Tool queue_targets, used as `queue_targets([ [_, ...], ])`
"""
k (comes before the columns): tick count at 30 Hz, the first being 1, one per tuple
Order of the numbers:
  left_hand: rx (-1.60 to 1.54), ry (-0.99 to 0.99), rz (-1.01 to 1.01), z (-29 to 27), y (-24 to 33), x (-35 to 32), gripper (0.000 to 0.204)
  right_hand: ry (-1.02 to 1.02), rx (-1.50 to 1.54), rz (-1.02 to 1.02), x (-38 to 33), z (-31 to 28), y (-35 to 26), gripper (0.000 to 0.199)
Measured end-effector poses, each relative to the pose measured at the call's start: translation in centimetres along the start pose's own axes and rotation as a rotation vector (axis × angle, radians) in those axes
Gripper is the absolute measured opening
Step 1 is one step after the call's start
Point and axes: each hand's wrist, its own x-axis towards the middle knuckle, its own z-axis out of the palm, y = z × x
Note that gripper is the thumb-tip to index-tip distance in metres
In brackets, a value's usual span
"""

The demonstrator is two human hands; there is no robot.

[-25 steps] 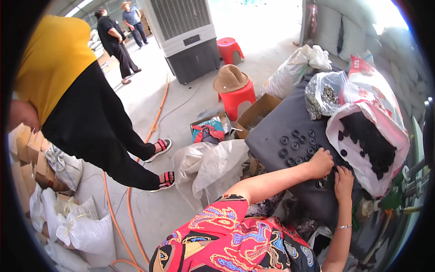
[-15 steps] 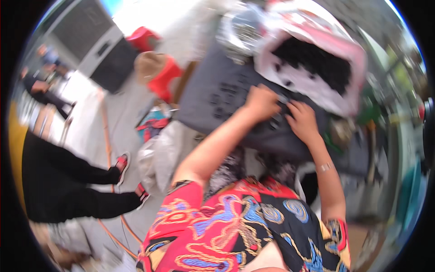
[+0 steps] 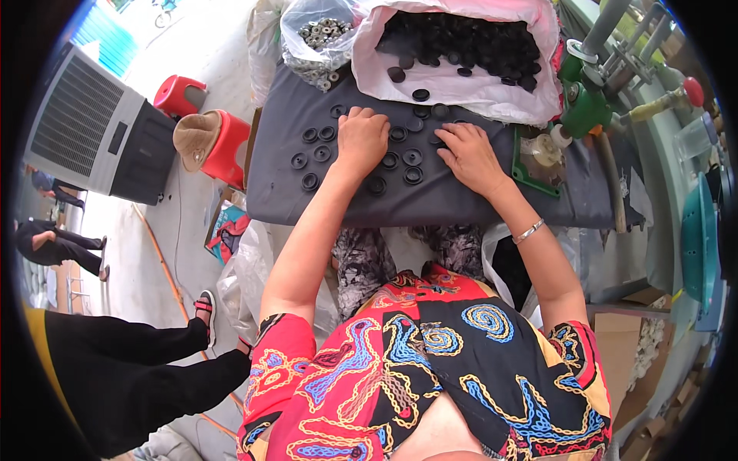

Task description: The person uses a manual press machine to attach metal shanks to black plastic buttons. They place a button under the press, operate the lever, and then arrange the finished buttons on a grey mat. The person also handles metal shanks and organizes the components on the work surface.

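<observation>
Dark grey cloth-covered counter [image 3: 307, 192] holds about a dozen black rubber rings [image 3: 413, 157] under flat, empty-fingered left hand [image 3: 362, 140] and right hand [image 3: 470, 156]; the pink plastic sack [image 3: 461, 81] at its far edge remains full.

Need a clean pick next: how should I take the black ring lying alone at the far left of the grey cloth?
Probably pinch the ring by its outer rim, coming straight down from above. It lies flat on the cloth, clear of its neighbours, so fingertips fit on opposite sides.

A big grey fan box [image 3: 92, 134] stands on the pale, sunlit floor [image 3: 146, 253] beside two red stools [image 3: 231, 146], near a green machine [image 3: 592, 92].
</observation>
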Motion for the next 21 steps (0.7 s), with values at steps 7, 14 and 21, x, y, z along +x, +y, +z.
queue_targets([
  [7, 0.081, -0.156, 0.22, -1.1, 3.3, -4.0, 0.054, 0.106, -0.019, -0.019, -0.8, -0.3, 0.0, 0.036],
  [14, 0.173, -0.243, 0.237, -1.3, 2.4, -5.4, 0.06, 0.067, -0.017, -0.13, 0.0, 0.4, -3.6, 0.03],
  [21, 0.181, -0.276, 0.296, -2.8, 0.2, -5.7, 0.058, 0.052, -0.054, -0.147, 0.0, 1.8, -5.1, 0.026],
])
